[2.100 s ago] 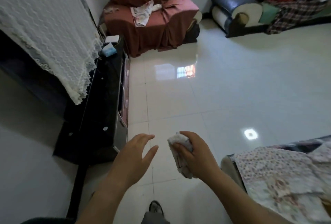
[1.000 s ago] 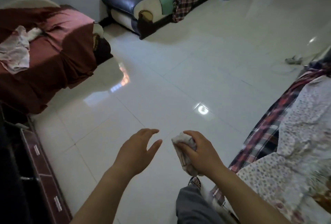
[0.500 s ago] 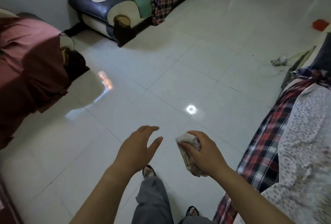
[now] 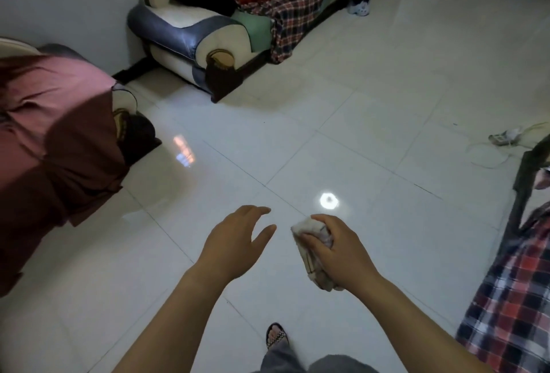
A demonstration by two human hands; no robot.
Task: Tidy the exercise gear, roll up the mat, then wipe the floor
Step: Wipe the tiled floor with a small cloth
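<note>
My right hand [image 4: 339, 250] grips a bunched pale cloth [image 4: 309, 232], held in the air above the glossy white tiled floor [image 4: 357, 122]. My left hand [image 4: 235, 241] hovers beside it, empty, with its fingers spread. The two hands are a short gap apart. No mat or exercise gear shows in the head view.
A chair draped in maroon cloth [image 4: 53, 140] fills the left. A blue and cream sofa [image 4: 190, 33] piled with clothes stands at the back. A plaid blanket [image 4: 512, 298] covers furniture on the right. A shoe and cord [image 4: 503, 138] lie far right. My sandalled foot [image 4: 276, 338] is below.
The view has swung to the right, away from the black cabinet and toward the sofa and open floor. Both hands kept their pose, the right still holding the cloth.
</note>
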